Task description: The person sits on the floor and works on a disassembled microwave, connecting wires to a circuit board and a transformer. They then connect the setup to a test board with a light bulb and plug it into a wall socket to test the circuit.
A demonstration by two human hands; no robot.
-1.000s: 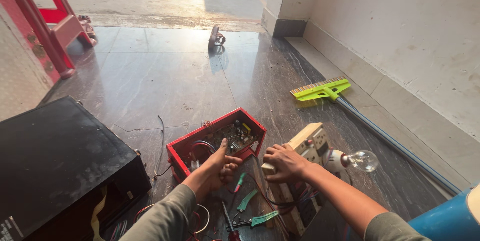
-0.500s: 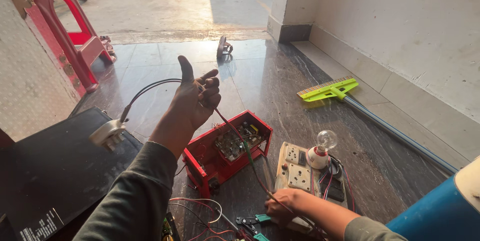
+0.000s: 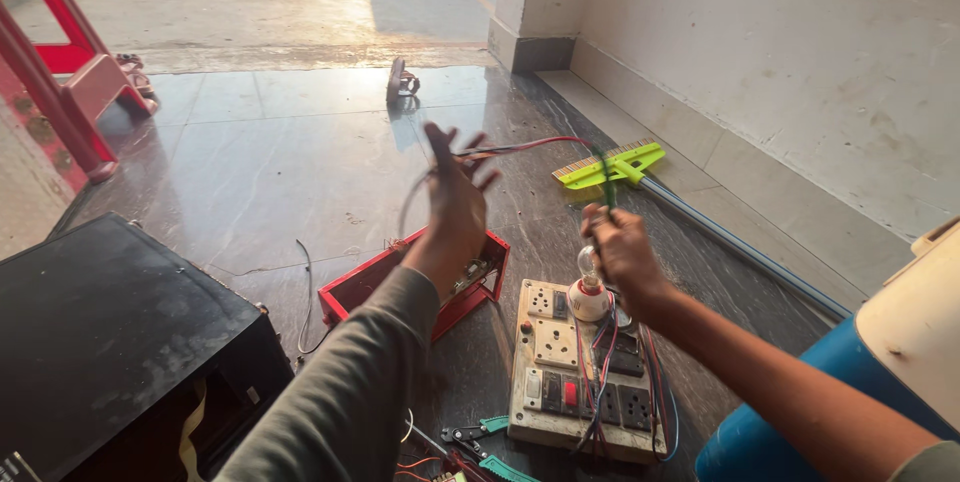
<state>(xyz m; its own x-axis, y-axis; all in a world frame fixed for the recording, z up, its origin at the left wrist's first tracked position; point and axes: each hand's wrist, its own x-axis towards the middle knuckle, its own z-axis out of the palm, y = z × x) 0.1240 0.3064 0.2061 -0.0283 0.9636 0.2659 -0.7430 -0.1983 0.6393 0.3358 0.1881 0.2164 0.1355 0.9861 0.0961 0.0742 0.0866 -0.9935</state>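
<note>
While the red wire [image 3: 520,148] stretches between your raised hands, keep it taut and clear of the bulb [image 3: 588,264] below. It runs from your left hand [image 3: 455,204], whose grip is loose with fingers spread and the wire draped over them, across to your right hand [image 3: 622,247], clamped on a green-handled tool [image 3: 604,178] that meets the wire's far end. Beneath lie the switchboard [image 3: 580,374] and red metal case [image 3: 415,287] on the floor [image 3: 250,172]; a green broom [image 3: 625,165] rests beyond.

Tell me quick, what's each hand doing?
Left hand: raised, fingers spread open, red wire draped across them.
Right hand: closed on a green tool.
</note>
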